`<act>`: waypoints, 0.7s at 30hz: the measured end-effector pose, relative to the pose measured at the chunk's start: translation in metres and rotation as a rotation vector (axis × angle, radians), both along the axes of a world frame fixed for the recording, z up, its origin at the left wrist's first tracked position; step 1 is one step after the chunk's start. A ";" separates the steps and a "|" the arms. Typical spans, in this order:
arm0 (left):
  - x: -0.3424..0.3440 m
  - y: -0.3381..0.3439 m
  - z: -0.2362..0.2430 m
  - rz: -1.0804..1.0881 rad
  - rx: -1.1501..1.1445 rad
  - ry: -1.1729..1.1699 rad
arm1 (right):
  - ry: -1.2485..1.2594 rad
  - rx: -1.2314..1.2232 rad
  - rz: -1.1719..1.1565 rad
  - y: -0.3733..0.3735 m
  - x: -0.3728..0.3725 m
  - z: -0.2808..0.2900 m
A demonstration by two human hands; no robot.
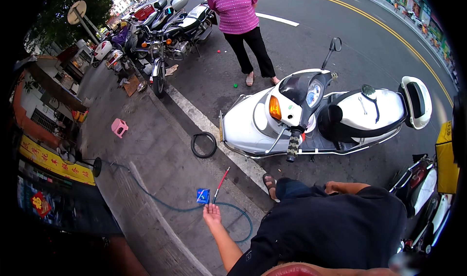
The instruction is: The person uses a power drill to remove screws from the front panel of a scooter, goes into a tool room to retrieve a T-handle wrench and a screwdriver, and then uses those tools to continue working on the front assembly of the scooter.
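Note:
My left hand [212, 214] reaches low over the pavement, its fingers stretched toward a thin tool [222, 183] with a red shaft and a dark and silver lower end. That end meets my fingertips; whether they touch it is unclear. Close beside lies a small blue box [203, 195]. A dark green hose [160, 201] runs behind my fingers and loops round. My right hand [332, 187] is curled near my leg, and what it may hold is hidden. Beyond me, a white scooter [250, 122] stands with a wrench [363, 105] and a loose mirror [368, 91] on its seat.
A black rubber ring [203, 145] lies by the scooter's front, and a pink stool [119, 127] stands farther left. A person in a pink top [238, 13] stands beyond the scooter. Parked motorcycles [158, 66] line the far left; more scooters [422, 193] stand at the right.

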State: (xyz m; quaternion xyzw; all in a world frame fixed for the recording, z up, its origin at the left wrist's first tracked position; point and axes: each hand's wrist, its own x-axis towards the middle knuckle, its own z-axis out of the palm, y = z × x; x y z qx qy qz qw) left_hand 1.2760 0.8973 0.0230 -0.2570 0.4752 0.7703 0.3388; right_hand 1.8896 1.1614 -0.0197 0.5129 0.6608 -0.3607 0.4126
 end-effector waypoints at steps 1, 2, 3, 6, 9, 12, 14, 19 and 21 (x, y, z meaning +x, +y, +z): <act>-0.014 0.008 0.002 -0.043 0.028 0.016 | 0.003 0.030 0.048 0.000 -0.016 -0.009; -0.031 0.020 0.004 -0.077 0.046 0.025 | 0.016 0.015 0.011 -0.004 -0.031 -0.018; -0.048 0.029 0.008 -0.110 0.066 0.039 | 0.036 0.034 -0.008 -0.005 -0.048 -0.027; -0.089 0.058 0.006 -0.208 -0.017 0.120 | 0.053 0.021 0.136 0.008 -0.104 -0.051; -0.119 0.053 -0.011 -0.485 -0.316 0.277 | 0.022 -0.060 0.142 0.018 -0.155 -0.065; -0.139 -0.002 -0.038 -0.692 -0.573 0.203 | 0.050 -0.179 0.094 -0.004 -0.190 -0.080; -0.152 -0.036 -0.052 -0.700 -0.658 0.152 | 0.175 -0.029 -0.066 -0.009 -0.204 -0.092; -0.179 -0.078 -0.087 -1.297 -1.152 0.585 | 0.206 0.121 0.029 -0.022 -0.241 -0.110; -0.206 -0.071 -0.097 -1.594 -1.277 0.906 | 0.059 0.070 0.011 -0.034 -0.261 -0.103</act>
